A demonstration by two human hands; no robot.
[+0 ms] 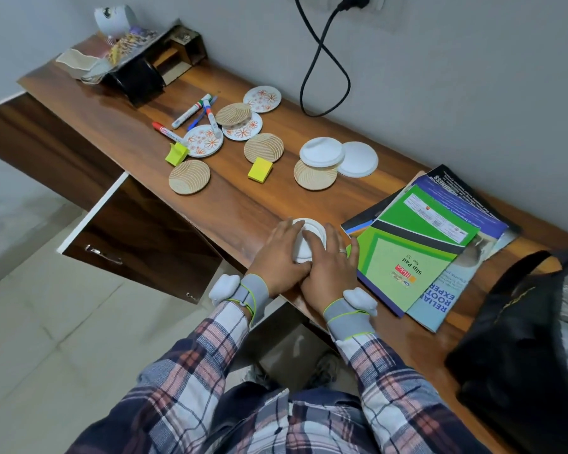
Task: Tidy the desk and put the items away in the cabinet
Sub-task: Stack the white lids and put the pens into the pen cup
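My left hand (281,257) and my right hand (328,263) both clasp a small stack of white round coasters (310,231) at the desk's near edge. Further back lie more white coasters (322,151), several wood-patterned coasters (263,147) and floral coasters (262,99). Markers (191,111) and two yellow sticky-note pads (260,169) lie among them. A pile of books with a green slip pad (410,253) on top sits just right of my hands. The cabinet door (135,237) below the desk stands open.
A wooden desk organiser (145,65) with papers stands at the far left end of the desk (243,204). A black power cable (325,60) hangs down the wall. A black bag (522,339) rests at the right edge.
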